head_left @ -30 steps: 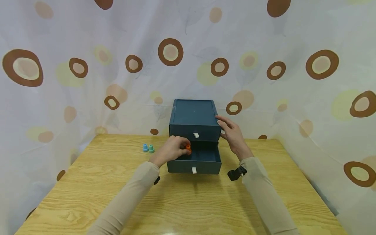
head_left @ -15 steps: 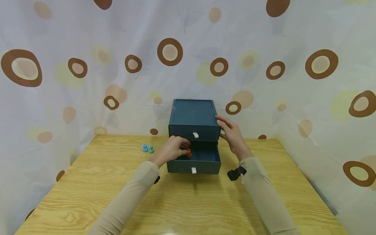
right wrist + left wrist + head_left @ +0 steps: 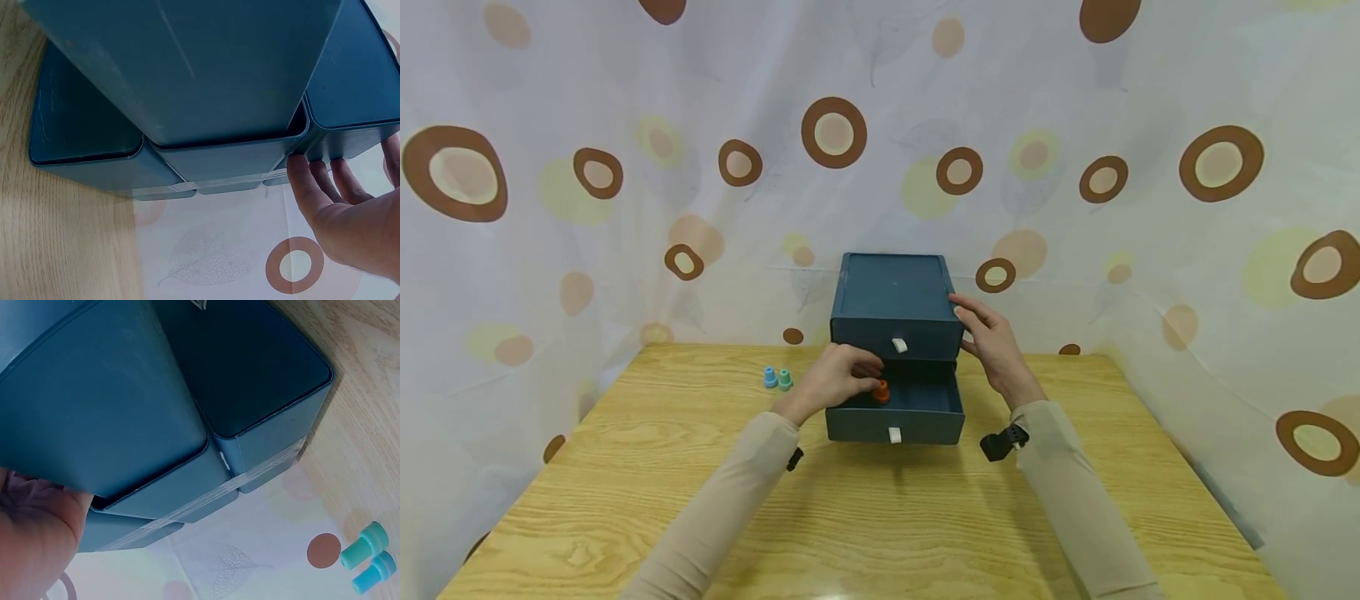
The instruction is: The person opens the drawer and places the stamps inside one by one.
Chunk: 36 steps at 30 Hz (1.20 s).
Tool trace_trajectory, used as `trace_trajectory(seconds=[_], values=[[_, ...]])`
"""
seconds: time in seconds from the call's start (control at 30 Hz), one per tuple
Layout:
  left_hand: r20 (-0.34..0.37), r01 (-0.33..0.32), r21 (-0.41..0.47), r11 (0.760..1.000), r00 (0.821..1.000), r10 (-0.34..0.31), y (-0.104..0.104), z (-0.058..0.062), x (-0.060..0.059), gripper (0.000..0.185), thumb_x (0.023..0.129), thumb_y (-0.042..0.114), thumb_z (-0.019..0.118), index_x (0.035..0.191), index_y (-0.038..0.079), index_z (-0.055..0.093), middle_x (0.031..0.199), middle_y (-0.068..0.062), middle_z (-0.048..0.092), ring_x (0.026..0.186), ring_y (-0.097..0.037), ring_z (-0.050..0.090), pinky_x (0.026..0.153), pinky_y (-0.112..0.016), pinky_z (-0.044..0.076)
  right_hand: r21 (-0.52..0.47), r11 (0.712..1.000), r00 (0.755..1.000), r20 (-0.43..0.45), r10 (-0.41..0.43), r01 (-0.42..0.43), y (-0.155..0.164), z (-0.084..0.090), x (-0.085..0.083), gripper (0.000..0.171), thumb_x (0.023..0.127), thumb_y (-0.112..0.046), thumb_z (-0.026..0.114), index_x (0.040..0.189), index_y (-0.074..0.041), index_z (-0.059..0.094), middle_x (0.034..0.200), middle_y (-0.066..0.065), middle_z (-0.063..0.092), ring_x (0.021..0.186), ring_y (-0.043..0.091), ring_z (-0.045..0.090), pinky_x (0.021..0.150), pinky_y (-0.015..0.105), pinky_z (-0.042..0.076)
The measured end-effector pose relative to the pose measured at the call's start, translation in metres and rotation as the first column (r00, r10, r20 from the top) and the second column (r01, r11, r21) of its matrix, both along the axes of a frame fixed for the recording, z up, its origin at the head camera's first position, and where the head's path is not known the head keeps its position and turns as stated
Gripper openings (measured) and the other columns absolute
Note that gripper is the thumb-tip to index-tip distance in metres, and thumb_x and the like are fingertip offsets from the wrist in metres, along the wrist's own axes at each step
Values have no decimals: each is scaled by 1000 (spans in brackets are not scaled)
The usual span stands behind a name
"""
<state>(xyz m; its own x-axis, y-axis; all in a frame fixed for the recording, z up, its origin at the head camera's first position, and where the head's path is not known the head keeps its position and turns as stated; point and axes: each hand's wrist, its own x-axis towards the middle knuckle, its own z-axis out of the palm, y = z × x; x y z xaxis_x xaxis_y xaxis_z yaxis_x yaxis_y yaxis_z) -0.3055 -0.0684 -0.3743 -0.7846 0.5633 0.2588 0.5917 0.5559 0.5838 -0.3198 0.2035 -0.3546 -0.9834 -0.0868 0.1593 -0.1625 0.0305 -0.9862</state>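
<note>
A dark blue drawer cabinet (image 3: 895, 287) stands at the back of the table, and the drawer (image 3: 857, 427) below its top one is pulled out. Inside this drawer an orange stepped, cone-like piece (image 3: 882, 393) stands upright. My left hand (image 3: 831, 382) is over the drawer's left side, thumb and fingers spread apart beside the orange piece; whether the thumb still touches it I cannot tell. The left wrist view shows only the palm, its fingers hidden by the drawer wall. My right hand (image 3: 997, 342) rests its extended fingers (image 3: 302, 179) on the cabinet's right side.
Left of the cabinet, a light blue piece (image 3: 771, 377) and a green piece (image 3: 785, 381) of similar shape stand side by side on the wooden table (image 3: 880, 533). A patterned cloth (image 3: 880, 208) hangs close behind. White pull tabs (image 3: 900, 345) mark the drawer fronts.
My left hand lowered the orange piece into the drawer, loosened its fingers and drew slightly up and left. The orange piece stays standing. My right hand has kept its place.
</note>
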Motion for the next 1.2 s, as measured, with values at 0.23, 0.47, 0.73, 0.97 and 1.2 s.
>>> trace_trajectory(seconds=[0.23, 0.47, 0.73, 0.97, 1.2], values=[[-20, -6, 95, 995, 1000, 8, -7, 0, 3, 27, 89, 10, 72, 114, 1, 71, 106, -10, 74, 93, -20, 72, 82, -31, 59, -1, 1000, 1000, 0, 2, -2, -1, -1, 0, 47, 102, -39, 51, 145, -20, 50, 161, 3, 29, 148, 29, 27, 117, 56, 27], [-76, 1, 252, 968, 997, 19, -15, 2, 5, 22, 89, 9, 73, 109, 0, 73, 100, -11, 75, 85, -19, 72, 77, -29, 59, 1, 1000, 1000, -12, 2, -2, 1, 0, 1, 49, 102, -39, 50, 146, -18, 48, 161, 3, 28, 148, 29, 27, 117, 55, 29], [-65, -45, 386, 922, 995, 76, -25, -5, 6, 15, 90, 17, 73, 99, 6, 76, 92, -8, 74, 73, -27, 70, 65, -26, 57, 6, 1000, 1000, -5, -2, 2, 2, 0, 3, 49, 102, -40, 51, 146, -19, 48, 161, 3, 27, 149, 28, 26, 117, 56, 27], [-28, -91, 492, 866, 992, 120, -37, -13, 6, 22, 92, 21, 70, 93, 0, 76, 79, -12, 71, 60, -31, 61, 54, -24, 51, 7, 1000, 1000, -2, 6, -6, -1, 0, 0, 49, 102, -40, 51, 146, -19, 49, 160, 2, 30, 148, 27, 28, 116, 55, 29], [45, -134, 474, 870, 991, 128, -55, -15, 1, 23, 93, 28, 69, 92, 6, 77, 77, -14, 70, 61, -25, 58, 51, -26, 49, 13, 1000, 1000, 6, 5, -5, 0, 0, -1, 49, 103, -38, 49, 147, -18, 46, 161, 2, 28, 149, 27, 25, 117, 56, 27]])
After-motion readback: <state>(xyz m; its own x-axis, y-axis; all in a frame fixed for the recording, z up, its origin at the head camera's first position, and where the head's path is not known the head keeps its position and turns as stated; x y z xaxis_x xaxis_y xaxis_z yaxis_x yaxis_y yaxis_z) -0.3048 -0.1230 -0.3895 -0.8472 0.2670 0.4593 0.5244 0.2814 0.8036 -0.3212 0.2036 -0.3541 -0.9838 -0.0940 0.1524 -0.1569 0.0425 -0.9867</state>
